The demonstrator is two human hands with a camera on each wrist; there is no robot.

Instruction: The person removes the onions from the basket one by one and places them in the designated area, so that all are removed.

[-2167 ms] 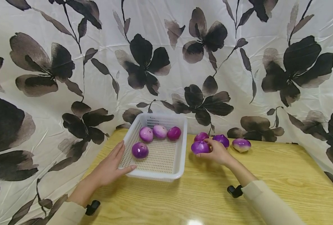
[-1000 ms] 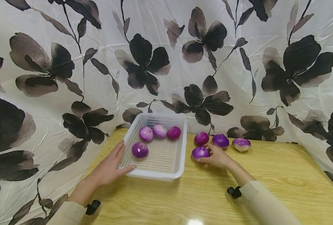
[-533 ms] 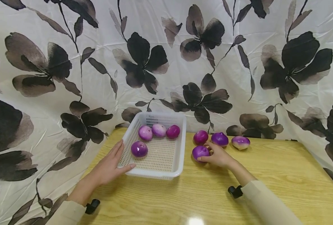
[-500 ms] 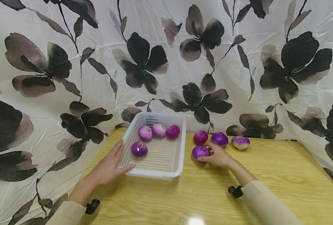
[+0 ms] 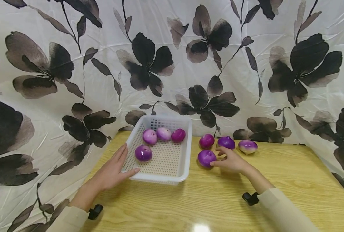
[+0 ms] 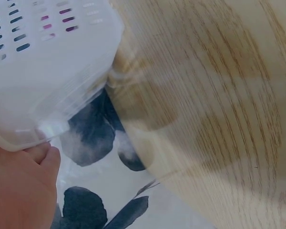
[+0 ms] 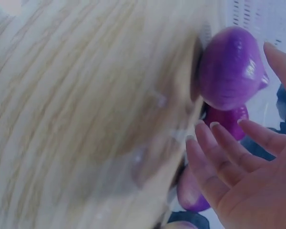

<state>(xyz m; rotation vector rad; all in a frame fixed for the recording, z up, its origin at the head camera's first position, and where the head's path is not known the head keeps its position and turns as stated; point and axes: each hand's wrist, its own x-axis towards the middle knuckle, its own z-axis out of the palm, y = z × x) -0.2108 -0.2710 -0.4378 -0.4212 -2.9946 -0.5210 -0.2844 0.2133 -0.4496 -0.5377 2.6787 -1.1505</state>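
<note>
My right hand [image 5: 231, 161] lies open on the table [image 5: 290, 180], fingers loose, thumb tip just beside the nearest onion [image 5: 206, 157], gripping nothing. That onion is one of four on the wood; four more sit in the white basket [image 5: 172, 175]. My left hand [image 5: 112, 172] rests flat and open against the basket's near left corner.

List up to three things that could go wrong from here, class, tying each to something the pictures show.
1. The round onion lies loose on the smooth table; the open right hand only touches its side, so a nudge may roll it away.
2. The other onions lie close behind, so a reach could knock them.
3. The basket sits at the table's corner, steadied only by the left hand; a push might tip it off.
</note>
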